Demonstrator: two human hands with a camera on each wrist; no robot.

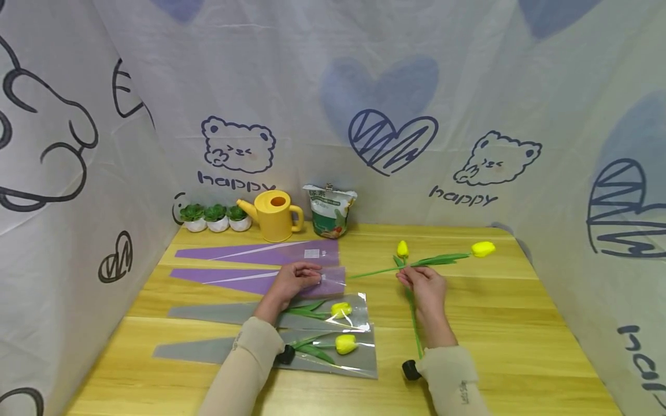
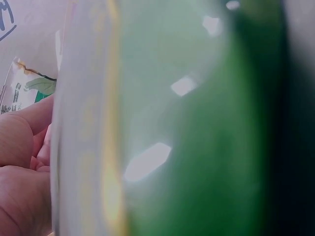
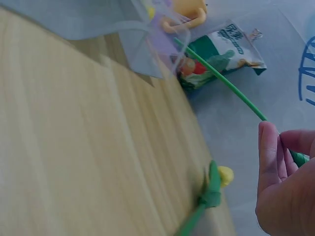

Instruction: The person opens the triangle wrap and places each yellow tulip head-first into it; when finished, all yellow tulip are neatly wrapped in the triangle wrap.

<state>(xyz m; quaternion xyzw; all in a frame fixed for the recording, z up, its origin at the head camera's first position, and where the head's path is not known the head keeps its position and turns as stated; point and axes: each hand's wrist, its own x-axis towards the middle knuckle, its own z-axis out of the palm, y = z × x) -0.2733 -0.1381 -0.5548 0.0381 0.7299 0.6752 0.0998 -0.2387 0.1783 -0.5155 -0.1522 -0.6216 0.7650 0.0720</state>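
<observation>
My right hand (image 1: pixel 428 289) pinches the green stem of a yellow tulip (image 1: pixel 483 249) between thumb and fingers. That tulip lies sideways, bloom to the right, its bare stem end (image 3: pixel 178 41) pointing left at a clear film edge. My left hand (image 1: pixel 291 284) pinches the near purple flower sleeve (image 1: pixel 224 280) close to its clear right end. Under the right hand a second yellow tulip (image 1: pixel 403 248) lies on the table, bloom away from me. In the left wrist view, blurred green behind shiny film covers most of the picture, with part of the left hand (image 2: pixel 22 152) at the left.
Another purple sleeve (image 1: pixel 250 252) lies farther back. Two grey sleeves (image 1: pixel 208 312), each with a yellow tulip inside, lie nearer, beneath the left forearm. Small potted plants (image 1: pixel 215 216), a yellow watering can (image 1: pixel 276 216) and a clipped green-white bag (image 1: pixel 330 212) line the table's back edge.
</observation>
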